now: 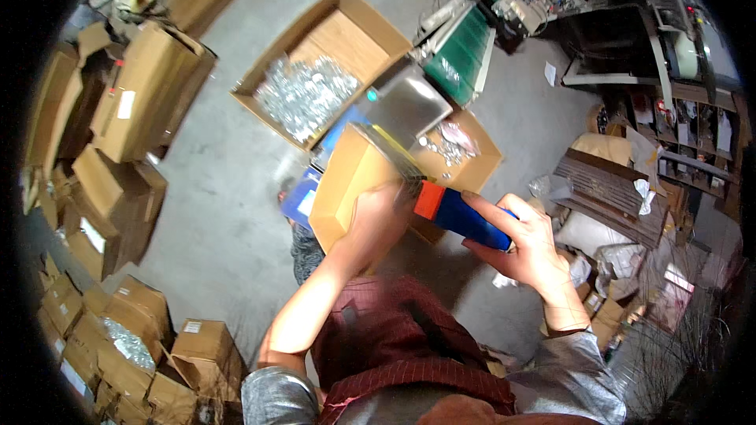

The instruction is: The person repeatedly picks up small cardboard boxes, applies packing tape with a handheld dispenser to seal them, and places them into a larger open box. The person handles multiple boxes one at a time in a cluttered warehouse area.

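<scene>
My right hand (531,244) is closed round a blue, block-shaped tool with an orange end (465,215), its exact kind unclear. The orange end points left, toward my left hand (382,216). That hand is smeared by motion, so its fingers cannot be made out. It lies over the near right side of a tan cardboard box (350,173), which stands tilted in front of me. To the right of this box, a second cardboard box (488,153) holds small shiny pieces.
Beyond my hands, a large open carton (346,35) holds many shiny clear packets. A grey metal plate (413,102) and a green conveyor (461,59) stand right of it. Stacked cartons (146,102) line the left; a wooden pallet (602,189) and bags lie right.
</scene>
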`<act>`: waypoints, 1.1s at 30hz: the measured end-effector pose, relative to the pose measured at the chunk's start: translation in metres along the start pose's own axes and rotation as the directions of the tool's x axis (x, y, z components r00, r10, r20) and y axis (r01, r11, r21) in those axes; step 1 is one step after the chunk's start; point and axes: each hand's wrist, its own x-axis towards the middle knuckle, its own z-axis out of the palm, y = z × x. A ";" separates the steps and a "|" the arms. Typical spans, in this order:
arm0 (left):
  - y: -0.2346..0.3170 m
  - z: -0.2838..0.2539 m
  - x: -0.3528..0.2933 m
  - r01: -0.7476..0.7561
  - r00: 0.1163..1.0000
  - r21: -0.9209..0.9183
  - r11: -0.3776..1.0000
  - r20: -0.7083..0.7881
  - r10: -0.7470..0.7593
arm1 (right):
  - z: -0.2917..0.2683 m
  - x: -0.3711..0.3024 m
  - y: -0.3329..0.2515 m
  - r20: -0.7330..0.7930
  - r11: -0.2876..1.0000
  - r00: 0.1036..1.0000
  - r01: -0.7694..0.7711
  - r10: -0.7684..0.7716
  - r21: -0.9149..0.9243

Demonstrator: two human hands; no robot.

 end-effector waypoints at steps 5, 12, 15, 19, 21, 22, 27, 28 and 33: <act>0.098 -0.091 -0.022 0.010 1.000 -0.360 0.933 0.027 0.000 | -0.057 -0.025 -0.054 -0.173 0.990 0.978 0.100 -0.116 -0.100; 0.141 -0.190 -0.060 0.170 0.984 -0.902 0.396 0.177 -0.020 | -0.094 -0.008 -0.165 -0.400 0.940 0.854 0.268 -0.333 -0.211; 0.139 -0.222 -0.071 0.176 0.984 -0.922 0.344 0.161 -0.072 | -0.116 -0.013 -0.210 -0.308 0.915 0.878 0.280 -0.367 -0.291; 0.162 -0.260 -0.094 0.093 0.994 -0.876 0.473 0.057 -0.090 | -0.112 -0.010 -0.255 -0.343 0.866 0.808 0.372 -0.479 -0.334; 0.164 -0.272 -0.098 0.007 0.998 -0.849 0.528 -0.030 -0.062 | -0.119 -0.011 -0.277 -0.318 0.879 0.835 0.349 -0.449 -0.324; 0.166 -0.281 -0.100 -0.012 0.997 -0.838 0.545 -0.049 -0.053 | -0.124 -0.014 -0.284 -0.324 0.876 0.827 0.361 -0.459 -0.320; 0.178 -0.317 -0.114 -0.139 0.989 -0.788 0.599 -0.139 0.046 | -0.131 -0.030 -0.297 -0.433 0.830 0.709 0.463 -0.557 -0.310; 0.182 -0.322 -0.117 -0.154 0.986 -0.767 0.623 -0.161 0.045 | -0.133 -0.036 -0.297 -0.464 0.813 0.668 0.490 -0.582 -0.314; 0.194 -0.365 -0.139 -0.216 0.970 -0.756 0.618 -0.241 0.044 | -0.163 -0.090 -0.287 -0.467 0.824 0.682 0.510 -0.563 -0.247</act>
